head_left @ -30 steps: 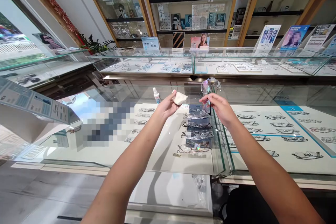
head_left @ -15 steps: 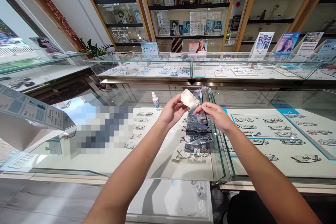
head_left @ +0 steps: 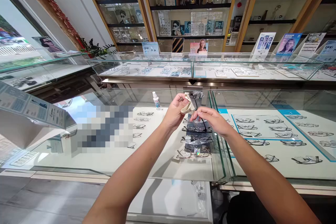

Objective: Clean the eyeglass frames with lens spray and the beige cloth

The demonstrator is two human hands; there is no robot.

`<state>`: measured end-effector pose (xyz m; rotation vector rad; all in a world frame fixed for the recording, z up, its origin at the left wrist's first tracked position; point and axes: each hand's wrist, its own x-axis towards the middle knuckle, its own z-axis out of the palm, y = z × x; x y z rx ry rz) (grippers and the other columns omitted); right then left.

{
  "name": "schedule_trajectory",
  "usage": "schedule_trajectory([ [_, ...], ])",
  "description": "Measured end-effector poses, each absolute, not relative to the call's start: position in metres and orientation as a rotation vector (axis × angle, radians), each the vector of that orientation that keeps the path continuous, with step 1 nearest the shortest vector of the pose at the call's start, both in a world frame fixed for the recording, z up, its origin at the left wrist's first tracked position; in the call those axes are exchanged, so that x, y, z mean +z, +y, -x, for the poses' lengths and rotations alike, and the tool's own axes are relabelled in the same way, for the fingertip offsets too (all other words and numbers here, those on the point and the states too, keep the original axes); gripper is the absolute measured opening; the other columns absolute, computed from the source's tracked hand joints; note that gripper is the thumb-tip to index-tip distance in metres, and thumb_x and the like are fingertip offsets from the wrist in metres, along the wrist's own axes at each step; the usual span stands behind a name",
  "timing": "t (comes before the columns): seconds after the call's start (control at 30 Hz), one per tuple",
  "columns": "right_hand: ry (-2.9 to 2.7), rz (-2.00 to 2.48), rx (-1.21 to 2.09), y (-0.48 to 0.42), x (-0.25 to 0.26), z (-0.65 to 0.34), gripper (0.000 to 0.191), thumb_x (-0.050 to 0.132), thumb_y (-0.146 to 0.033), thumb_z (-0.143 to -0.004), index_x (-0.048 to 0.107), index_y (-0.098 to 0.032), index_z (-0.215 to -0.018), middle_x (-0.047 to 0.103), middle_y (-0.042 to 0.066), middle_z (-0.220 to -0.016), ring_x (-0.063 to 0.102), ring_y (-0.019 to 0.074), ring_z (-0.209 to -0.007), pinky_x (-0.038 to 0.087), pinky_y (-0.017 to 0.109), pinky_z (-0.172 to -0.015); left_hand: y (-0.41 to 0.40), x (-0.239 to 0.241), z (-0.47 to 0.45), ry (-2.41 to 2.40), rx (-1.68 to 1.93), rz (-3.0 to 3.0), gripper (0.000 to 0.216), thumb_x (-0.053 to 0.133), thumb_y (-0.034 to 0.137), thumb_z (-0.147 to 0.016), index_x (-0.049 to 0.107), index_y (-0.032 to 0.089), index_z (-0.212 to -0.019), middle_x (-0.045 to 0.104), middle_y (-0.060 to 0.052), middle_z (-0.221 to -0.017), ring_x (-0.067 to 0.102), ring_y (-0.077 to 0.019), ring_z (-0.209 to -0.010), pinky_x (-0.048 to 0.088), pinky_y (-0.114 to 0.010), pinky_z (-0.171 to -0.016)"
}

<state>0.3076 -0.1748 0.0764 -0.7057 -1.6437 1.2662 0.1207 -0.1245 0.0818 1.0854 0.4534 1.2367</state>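
Note:
A pair of dark-framed eyeglasses (head_left: 194, 100) is pinched between the fingertips of my right hand (head_left: 212, 119), held tilted above the glass counter. My left hand (head_left: 173, 111) grips a cream cleaning cloth (head_left: 187, 107), folded and bunched against the upper lens. Part of the far lens is hidden by the cloth and fingers. Under the glass below my hands, several spectacle frames (head_left: 196, 139) lie in a column on a dark strip. To the left of my left hand, a small white spray bottle (head_left: 156, 100) stands upright on the counter.
A folded sign (head_left: 31, 112) stands on the counter at the left. More spectacle frames (head_left: 273, 121) fill the case at right. Across the aisle runs another glass display case (head_left: 147, 63) topped with cards, before shelves (head_left: 190, 6) of pictures and trophies. An open drawer (head_left: 173, 199) lies below the counter.
The cloth was spread flatter beside the lens and is now folded around its edge. The eyeglasses have turned more edge-on, and both hands have shifted slightly.

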Motion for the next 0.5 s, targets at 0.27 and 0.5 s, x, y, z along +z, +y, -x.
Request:
schedule_trajectory([
  [0.27, -1.681, 0.688, 1.222, -0.173, 0.072, -0.308, 0.031, 0.061, -0.048, -0.105, 0.076, -0.023, -0.093, 0.077, 0.004, -0.101, 0.068, 0.0232, -0.106, 0.045, 0.037, -0.103, -0.133, 0.080, -0.126, 0.508, 1.085, -1.278, 0.051, 0.082, 0.059, -0.088, 0.056, 0.018, -0.103, 0.063, 0.004, -0.066, 0.052, -0.0084, -0.047, 0.040, -0.022, -0.048],
  [0.5, -1.651, 0.688, 1.262, -0.169, 0.068, -0.306, 0.035, 0.064, -0.053, -0.102, 0.077, -0.023, -0.090, 0.076, 0.004, -0.095, 0.066, 0.0225, -0.099, 0.046, 0.036, -0.096, -0.139, 0.084, -0.127, 0.429, 1.039, -1.267, 0.049, 0.083, 0.055, -0.089, 0.054, 0.021, -0.109, 0.061, 0.005, -0.062, 0.054, -0.0105, -0.053, 0.039, -0.020, -0.048],
])
